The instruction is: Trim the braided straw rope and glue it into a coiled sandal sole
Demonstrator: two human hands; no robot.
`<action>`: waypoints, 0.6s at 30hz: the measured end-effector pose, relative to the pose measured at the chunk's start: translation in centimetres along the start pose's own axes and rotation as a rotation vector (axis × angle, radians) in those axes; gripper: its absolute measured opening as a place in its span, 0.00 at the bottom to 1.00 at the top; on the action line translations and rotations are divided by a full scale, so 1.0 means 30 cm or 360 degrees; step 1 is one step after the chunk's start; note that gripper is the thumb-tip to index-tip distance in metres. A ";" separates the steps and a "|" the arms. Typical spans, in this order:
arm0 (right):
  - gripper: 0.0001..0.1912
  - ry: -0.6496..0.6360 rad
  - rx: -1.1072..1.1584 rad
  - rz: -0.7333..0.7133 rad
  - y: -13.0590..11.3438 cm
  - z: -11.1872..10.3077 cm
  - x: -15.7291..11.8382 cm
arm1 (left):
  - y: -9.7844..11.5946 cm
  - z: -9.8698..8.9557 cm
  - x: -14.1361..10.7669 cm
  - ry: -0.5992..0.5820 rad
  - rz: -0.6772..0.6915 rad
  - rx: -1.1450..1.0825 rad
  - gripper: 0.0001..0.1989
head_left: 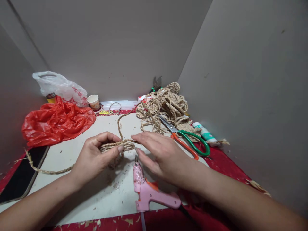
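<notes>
My left hand (pixel 93 157) is closed around a flat coil of braided straw rope (pixel 127 146), its thumb on the near face and fingers behind. My right hand (pixel 161 154) is at the coil's right end, fingers stretched out and thumb apart, fingertips touching the rope's edge. One strand of rope (pixel 119 123) runs from the coil towards the back, and a loose tail (pixel 53 172) comes out left past my left wrist. Beneath my right hand a pink glue gun (pixel 144 192) lies on the white board (pixel 103 205), nozzle pointing away from me.
Scissors (pixel 179 131) with green and orange handles rest against a heap of braided rope (pixel 168 102). Pliers (pixel 157 84) stand behind it. At left are a red plastic bag (pixel 57 122), a white bag (pixel 60 86), a paper cup (pixel 93 102) and a phone (pixel 24 176). Grey walls enclose the table.
</notes>
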State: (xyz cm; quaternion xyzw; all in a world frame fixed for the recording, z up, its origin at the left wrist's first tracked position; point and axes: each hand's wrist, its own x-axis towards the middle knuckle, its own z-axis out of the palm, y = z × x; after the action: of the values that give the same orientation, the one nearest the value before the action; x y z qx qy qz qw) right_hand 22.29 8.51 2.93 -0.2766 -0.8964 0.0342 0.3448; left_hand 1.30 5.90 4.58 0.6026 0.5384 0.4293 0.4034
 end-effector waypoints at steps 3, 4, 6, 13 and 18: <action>0.09 -0.0023 -0.0037 0.0010 0.004 0.006 -0.002 | -0.002 0.004 0.003 0.0070 0.0046 0.0066 0.08; 0.09 -0.0026 -0.0041 0.0013 0.005 0.008 -0.002 | -0.002 0.005 0.004 0.0082 0.0052 0.0077 0.07; 0.09 -0.0019 -0.0061 0.0009 0.006 0.010 -0.002 | -0.002 0.008 0.006 0.0093 0.0051 0.0082 0.07; 0.11 0.0213 -0.0455 -0.0231 0.014 0.025 -0.004 | -0.011 0.008 0.011 0.0151 0.0011 -0.0016 0.09; 0.12 0.0333 -0.0543 -0.0354 0.033 0.049 -0.011 | -0.015 0.008 0.011 0.0186 -0.0018 -0.0059 0.09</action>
State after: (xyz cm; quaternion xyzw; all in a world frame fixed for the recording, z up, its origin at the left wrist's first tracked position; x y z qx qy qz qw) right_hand 22.03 9.35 1.36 -0.2325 -0.8735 -0.1850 0.3857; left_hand 1.41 6.27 4.10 0.5659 0.5564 0.4713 0.3848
